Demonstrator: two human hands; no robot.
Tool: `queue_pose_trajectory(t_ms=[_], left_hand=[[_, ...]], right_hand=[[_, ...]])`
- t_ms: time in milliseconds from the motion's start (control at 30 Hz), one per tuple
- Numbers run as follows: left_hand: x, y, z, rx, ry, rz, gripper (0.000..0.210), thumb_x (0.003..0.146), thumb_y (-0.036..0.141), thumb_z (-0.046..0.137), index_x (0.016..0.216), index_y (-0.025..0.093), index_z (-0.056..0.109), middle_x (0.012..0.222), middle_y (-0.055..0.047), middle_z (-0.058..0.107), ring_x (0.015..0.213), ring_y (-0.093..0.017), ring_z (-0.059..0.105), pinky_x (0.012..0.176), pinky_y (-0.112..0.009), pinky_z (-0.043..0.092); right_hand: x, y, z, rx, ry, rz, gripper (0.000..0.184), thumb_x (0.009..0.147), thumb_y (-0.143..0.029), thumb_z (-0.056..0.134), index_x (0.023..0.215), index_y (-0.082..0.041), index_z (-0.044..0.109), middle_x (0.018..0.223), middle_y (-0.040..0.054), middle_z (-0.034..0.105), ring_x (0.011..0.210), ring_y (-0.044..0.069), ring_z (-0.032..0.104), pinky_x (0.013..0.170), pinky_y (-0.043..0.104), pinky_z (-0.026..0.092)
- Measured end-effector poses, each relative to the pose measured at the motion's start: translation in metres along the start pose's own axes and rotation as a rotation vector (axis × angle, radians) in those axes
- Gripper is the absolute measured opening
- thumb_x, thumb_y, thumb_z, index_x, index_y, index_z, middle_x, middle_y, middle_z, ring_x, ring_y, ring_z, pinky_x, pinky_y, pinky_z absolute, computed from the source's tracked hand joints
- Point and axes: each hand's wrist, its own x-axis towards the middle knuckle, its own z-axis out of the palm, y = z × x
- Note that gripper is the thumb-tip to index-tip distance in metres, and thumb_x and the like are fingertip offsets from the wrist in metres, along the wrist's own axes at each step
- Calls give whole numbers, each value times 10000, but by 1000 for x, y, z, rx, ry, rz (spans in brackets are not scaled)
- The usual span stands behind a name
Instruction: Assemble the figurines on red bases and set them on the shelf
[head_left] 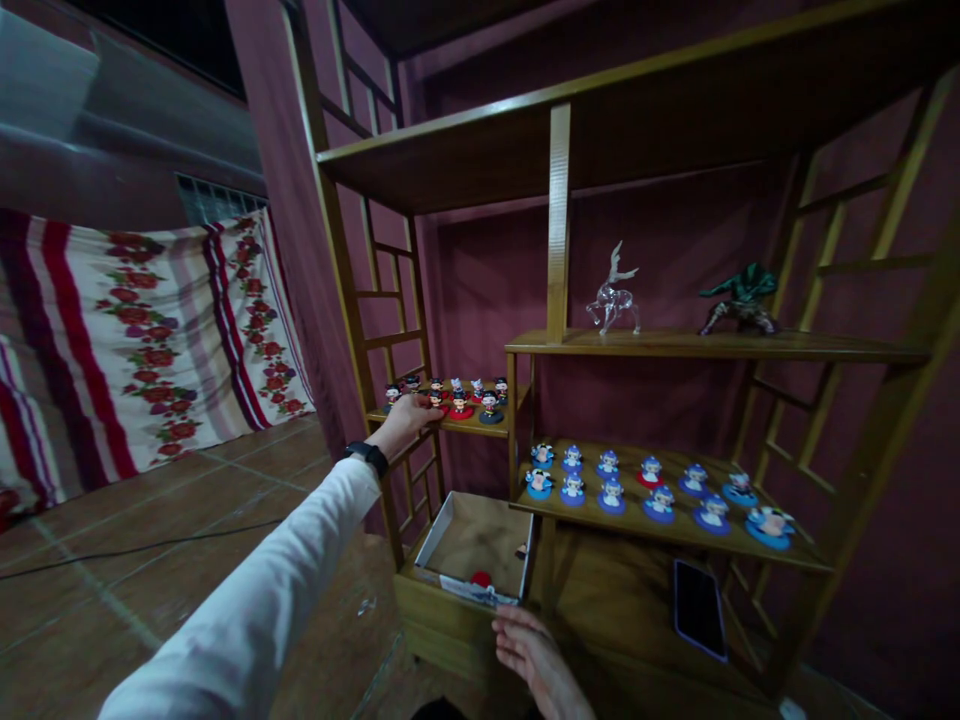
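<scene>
My left hand [405,421], with a black band on its wrist, reaches to the small left shelf. Its fingers are closed at a small black-haired figurine [436,399] near the shelf's front edge; the fingertips are partly hidden. Several similar figurines stand around it, among them a figurine on a red base [460,404] and one on a dark base [490,406]. Lower down, my right hand [534,652] holds nothing, its fingers stretched out. Just beyond it sits an open cardboard box [472,530] with a red disc [481,579] and a small dark-topped piece [521,550] inside.
Two rows of blue and white figurines [611,494] occupy the middle right shelf [637,530]. Above them stand a clear deer figure [615,300] and a green crouching figure [742,298]. A phone [699,608] lies on the lowest board. A wooden post [559,225] divides the shelving.
</scene>
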Motion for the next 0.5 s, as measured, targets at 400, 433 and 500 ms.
queue_pose_trajectory(t_ms=[400, 433, 500], left_hand=[[-5, 1, 1, 172, 87, 63, 191, 532, 316, 686, 605, 151, 625, 466, 27, 544, 518, -131, 522, 474, -214, 355], [-7, 2, 1, 154, 67, 81, 197, 539, 322, 681, 605, 146, 624, 469, 28, 541, 506, -125, 509, 469, -214, 348], [-10, 2, 0, 115, 25, 102, 221, 547, 338, 679, 611, 134, 623, 484, 26, 545, 484, -112, 488, 461, -215, 341]], right_hand=[[8, 9, -12, 9, 3, -21, 468, 564, -383, 770, 980, -189, 675, 986, 95, 695, 913, 226, 626, 873, 383, 456], [7, 9, -12, 11, -3, -24, 470, 565, -380, 771, 984, -189, 673, 989, 96, 694, 919, 230, 625, 877, 387, 454], [7, 10, -12, 12, -20, -31, 467, 575, -377, 766, 992, -189, 670, 995, 97, 692, 931, 234, 623, 885, 391, 451]])
